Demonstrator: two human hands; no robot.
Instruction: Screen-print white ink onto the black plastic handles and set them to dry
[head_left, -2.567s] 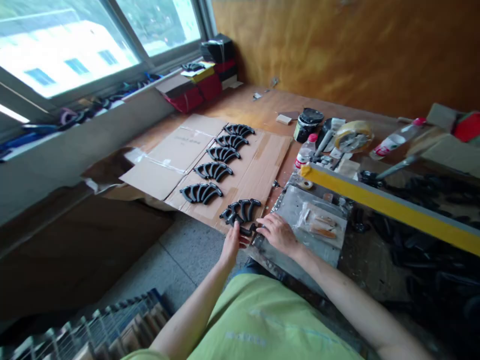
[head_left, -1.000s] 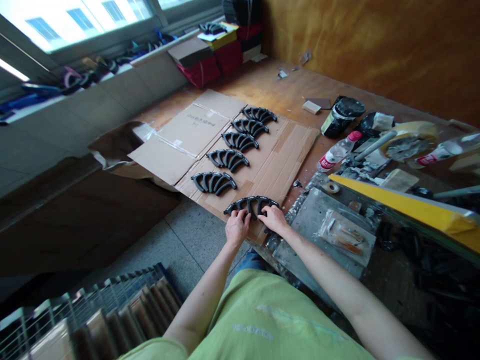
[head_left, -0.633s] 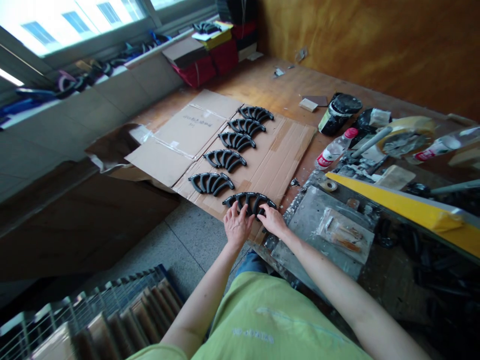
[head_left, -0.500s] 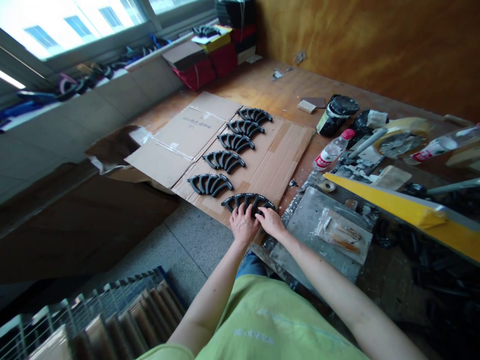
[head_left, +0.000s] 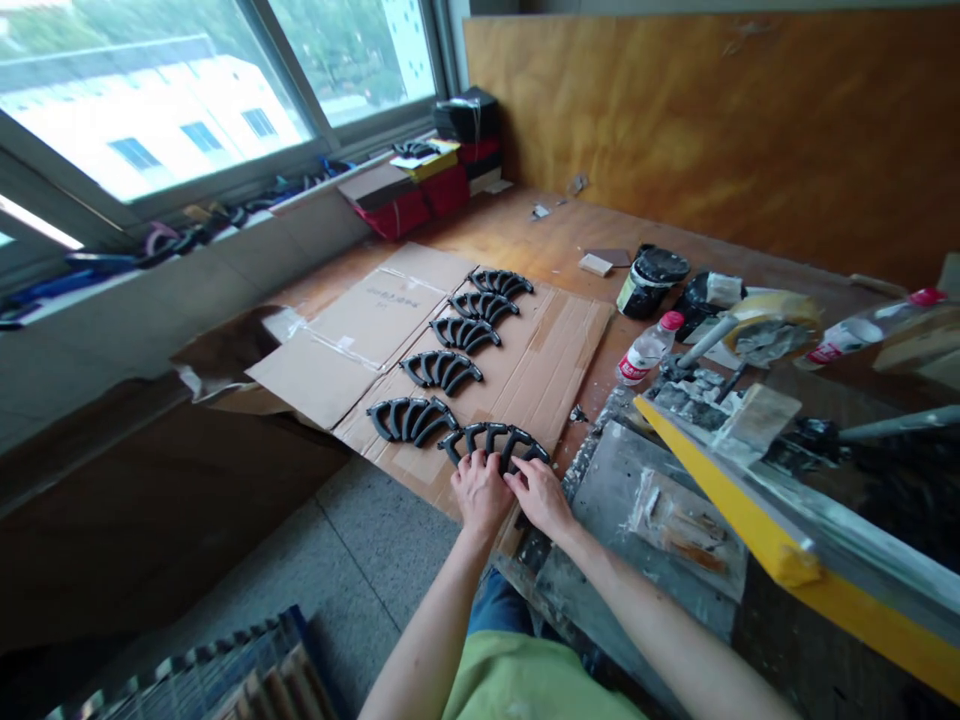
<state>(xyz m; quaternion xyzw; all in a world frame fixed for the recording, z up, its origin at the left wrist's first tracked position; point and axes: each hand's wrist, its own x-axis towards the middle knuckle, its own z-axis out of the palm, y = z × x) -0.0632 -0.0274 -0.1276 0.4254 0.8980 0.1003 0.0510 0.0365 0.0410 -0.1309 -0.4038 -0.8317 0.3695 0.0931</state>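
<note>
Both hands are at the nearest fan-shaped group of black curved pieces (head_left: pixel 491 434), which lies on the flattened cardboard (head_left: pixel 555 335) at its near edge. My left hand (head_left: pixel 480 492) has its fingers bent over the lower part of that group. Close beside it, my right hand (head_left: pixel 541 497) pinches at the group's right part, thumb towards the left hand. The fingers partly hide the pieces under them. Similar black groups lie in a column going away from me, the closest one (head_left: pixel 411 420) just left of the hands.
Right of the cardboard stand a red-capped bottle (head_left: pixel 646 350) and a black-smeared tub (head_left: pixel 651 282). A yellow-edged frame (head_left: pixel 720 490) slants over the bench at right, near a grey plate (head_left: pixel 622 470). Bundled stacks (head_left: pixel 405 200) sit by the window.
The view has tilted upward, so the bench appears lower. Both hands stay on the nearest black group, whose left end now sits close against the neighbouring group.
</note>
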